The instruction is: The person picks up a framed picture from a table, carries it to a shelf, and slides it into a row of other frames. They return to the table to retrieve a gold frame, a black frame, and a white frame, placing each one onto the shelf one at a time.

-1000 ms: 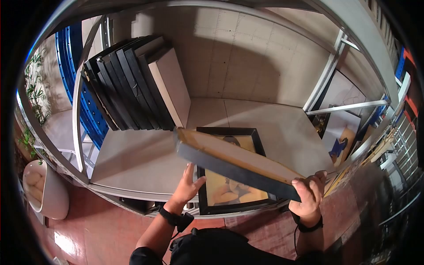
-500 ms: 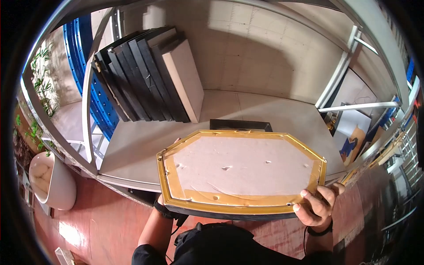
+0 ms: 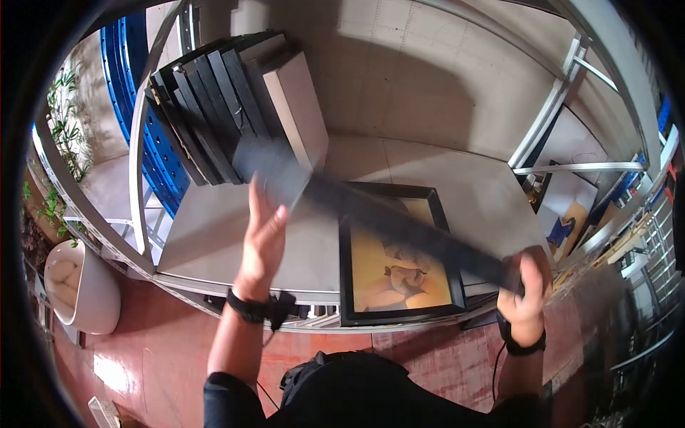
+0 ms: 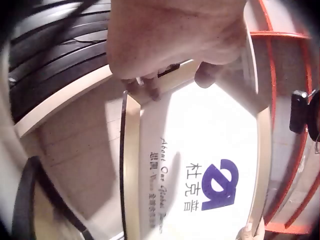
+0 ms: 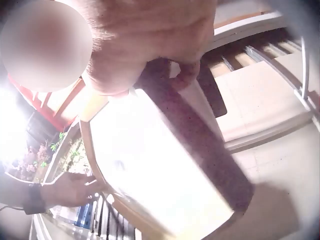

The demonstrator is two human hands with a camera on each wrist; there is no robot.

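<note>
The shelf [image 3: 214, 239], pale with metal posts, fills most of the head view above a red floor [image 3: 175, 314]. Beyond its left end stands a blue rack [image 3: 158, 175]. A row of black frames [image 3: 207, 107] leans at the left back of the shelf, with a pale-sided one at the row's right end. Outside the shelf, at the lower left, a white tub [image 3: 103, 299] stands with rounded pale things inside.

The sign [image 3: 407, 230], with cut corners, is held up over the shelf between the two hands. It slants from upper left to lower right in the head view, black side showing and blurred; its white face and gold-toned border show in the left wrist view. Beneath it the picture [image 3: 374, 282], in a black frame, lies on the shelf by the front edge.

The right hand [image 3: 526, 292] has its fingers curled round the sign's right end, gripping it. The left hand [image 3: 262, 246] is fairly open, fingers nearly straight and thumb apart, touching the sign's other end; how much it bears I cannot tell. Each wrist wears a black band. Smallest is the purple logo [image 4: 221, 185] on the sign's face, beside dark lettering
</note>
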